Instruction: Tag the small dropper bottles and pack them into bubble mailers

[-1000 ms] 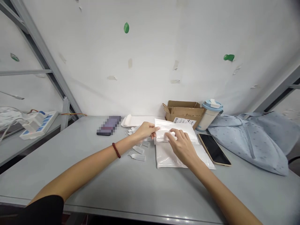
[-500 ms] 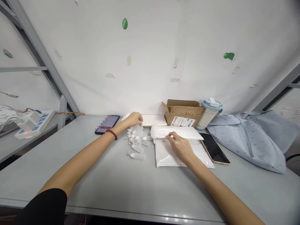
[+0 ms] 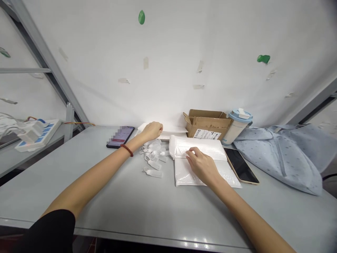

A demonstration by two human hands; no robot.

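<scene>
My left hand (image 3: 153,130) is closed, with its fingertips at a white sheet (image 3: 175,129) at the back of the table. The sheet's front edge is raised off the white stack (image 3: 171,136) under it. Just in front of that hand lies a pile of small translucent plastic squeeze bottles (image 3: 154,151) with loop-tethered caps. My right hand (image 3: 201,163) hovers over or rests on a white plastic mailer bag (image 3: 181,175), beside its folded-over upper part (image 3: 207,147). Thumb and fingers are curled together there; what they pinch, if anything, is hidden.
Behind the mailer bag stands an open cardboard box (image 3: 207,123) beside a blue-lidded tumbler (image 3: 235,128). A phone (image 3: 240,167) lies right of the bag, another phone (image 3: 120,137) at left. Blue-grey patterned cloth (image 3: 279,158) covers the right side. A power strip (image 3: 39,135) sits far left.
My left hand has shifted slightly right, and the white sheet's edge has come up. The mailer bag's folded part lies lower, nearer my right hand. The view has tilted slightly.
</scene>
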